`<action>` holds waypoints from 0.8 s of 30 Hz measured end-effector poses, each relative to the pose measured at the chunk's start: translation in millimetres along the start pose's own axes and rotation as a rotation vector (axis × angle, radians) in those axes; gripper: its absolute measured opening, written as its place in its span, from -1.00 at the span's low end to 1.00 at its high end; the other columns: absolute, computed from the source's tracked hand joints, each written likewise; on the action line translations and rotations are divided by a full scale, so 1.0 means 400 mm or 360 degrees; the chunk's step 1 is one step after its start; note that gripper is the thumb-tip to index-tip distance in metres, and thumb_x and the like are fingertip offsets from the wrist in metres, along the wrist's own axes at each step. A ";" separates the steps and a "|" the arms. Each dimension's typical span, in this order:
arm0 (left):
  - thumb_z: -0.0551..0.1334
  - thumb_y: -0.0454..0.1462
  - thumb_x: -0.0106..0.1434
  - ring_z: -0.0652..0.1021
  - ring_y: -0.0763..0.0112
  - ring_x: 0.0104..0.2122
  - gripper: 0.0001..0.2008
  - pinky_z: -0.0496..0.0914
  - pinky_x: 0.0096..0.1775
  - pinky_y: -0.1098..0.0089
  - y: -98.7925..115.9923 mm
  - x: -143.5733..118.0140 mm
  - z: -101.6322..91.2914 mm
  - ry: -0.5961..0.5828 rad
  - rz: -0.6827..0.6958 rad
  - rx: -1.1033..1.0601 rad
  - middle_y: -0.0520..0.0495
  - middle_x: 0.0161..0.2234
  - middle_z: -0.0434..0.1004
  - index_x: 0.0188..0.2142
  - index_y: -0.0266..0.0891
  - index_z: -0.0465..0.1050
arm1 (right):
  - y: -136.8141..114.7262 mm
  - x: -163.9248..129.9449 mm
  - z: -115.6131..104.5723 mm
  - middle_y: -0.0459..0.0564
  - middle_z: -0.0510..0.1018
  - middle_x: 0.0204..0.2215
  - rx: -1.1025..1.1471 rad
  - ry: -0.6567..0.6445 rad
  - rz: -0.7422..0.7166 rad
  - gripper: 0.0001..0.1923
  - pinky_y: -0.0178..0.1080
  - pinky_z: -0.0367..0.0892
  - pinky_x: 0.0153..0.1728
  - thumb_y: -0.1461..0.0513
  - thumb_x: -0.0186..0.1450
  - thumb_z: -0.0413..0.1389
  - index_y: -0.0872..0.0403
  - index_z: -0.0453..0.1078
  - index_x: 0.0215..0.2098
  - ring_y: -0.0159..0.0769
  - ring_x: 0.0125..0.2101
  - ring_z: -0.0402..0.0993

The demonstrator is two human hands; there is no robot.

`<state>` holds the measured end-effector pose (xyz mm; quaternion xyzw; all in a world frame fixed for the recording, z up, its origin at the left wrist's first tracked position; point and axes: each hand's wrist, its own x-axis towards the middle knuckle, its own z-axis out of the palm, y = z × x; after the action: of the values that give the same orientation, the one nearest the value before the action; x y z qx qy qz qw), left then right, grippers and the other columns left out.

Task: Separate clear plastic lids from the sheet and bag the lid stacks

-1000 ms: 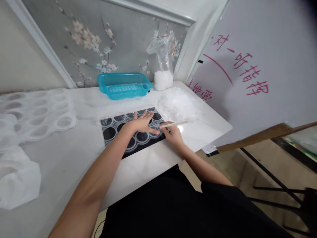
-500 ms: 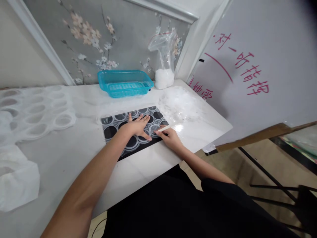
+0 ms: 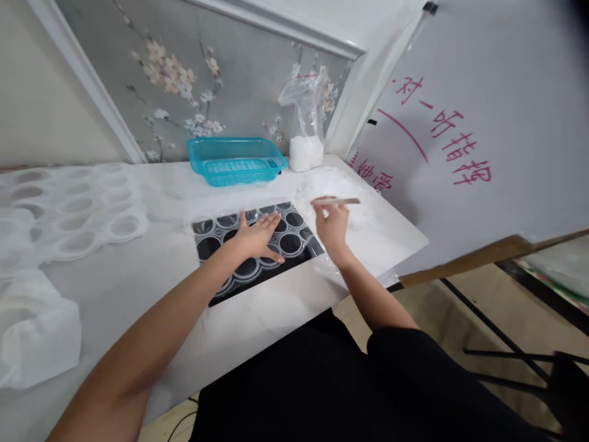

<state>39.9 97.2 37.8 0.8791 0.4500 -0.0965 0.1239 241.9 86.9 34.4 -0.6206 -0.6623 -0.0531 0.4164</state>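
A black sheet (image 3: 291, 244) printed with rows of pale rings lies on the white table, with glossy clear film over it. My left hand (image 3: 258, 238) rests flat on the sheet, its fingers spread and covering part of the rings. Off the sheet's right edge, my right hand (image 3: 332, 228) is raised above the table with its fingers pinched round a slim pale stick-like tool (image 3: 345, 201). The tool points roughly sideways and is slightly blurred; its exact kind cannot be made out. Behind the right hand is a spread of thin whitish, see-through material (image 3: 359, 205).
A blue plastic basket (image 3: 237, 164) stands at the wall, beside a clear bag (image 3: 307, 150) with white contents. White sheets with round holes (image 3: 76, 205) and a white bag-like bundle (image 3: 43, 331) cover the table's left. A whiteboard (image 3: 497, 92) stands on the right.
My right hand has lifted off the sheet's right part and moved right and away from me, carrying the tool. My left hand stays on the sheet. The view has shifted slightly.
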 end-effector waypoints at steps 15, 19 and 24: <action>0.02 0.27 0.13 -0.21 0.05 0.35 0.05 -0.44 0.18 -0.27 -0.069 -0.138 0.073 -0.0100 -0.0153 -0.0048 -0.08 0.36 -0.35 0.35 -0.26 -0.41 | -0.115 -0.230 0.055 -0.04 0.63 -0.31 0.0855 -0.0817 -0.0052 -0.86 -0.12 0.28 0.12 0.21 0.30 0.12 0.03 0.53 -0.33 -0.19 0.01 0.44; 0.05 0.30 0.08 -0.22 0.07 0.35 0.11 -0.47 0.19 -0.23 -0.062 -0.137 0.068 -0.0124 -0.0163 -0.0044 -0.08 0.36 -0.37 0.35 -0.28 -0.43 | -0.118 -0.236 0.050 -0.01 0.62 -0.28 0.0790 -0.0827 0.0027 -0.84 -0.12 0.35 0.04 0.18 0.30 0.12 0.03 0.54 -0.32 -0.15 0.04 0.41; 0.08 0.32 0.04 -0.24 0.07 0.35 0.16 -0.48 0.20 -0.21 -0.059 -0.137 0.066 -0.0161 -0.0198 -0.0041 -0.09 0.36 -0.38 0.35 -0.27 -0.44 | -0.119 -0.244 0.050 -0.03 0.62 -0.24 0.0672 -0.0818 -0.0070 -0.85 -0.04 0.26 0.12 0.21 0.31 0.11 0.01 0.53 -0.31 -0.13 0.07 0.38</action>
<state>-12.6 60.4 25.2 0.8418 0.4981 -0.1424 0.1515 179.4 12.1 -17.7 -0.4992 -0.7553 0.2345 0.3539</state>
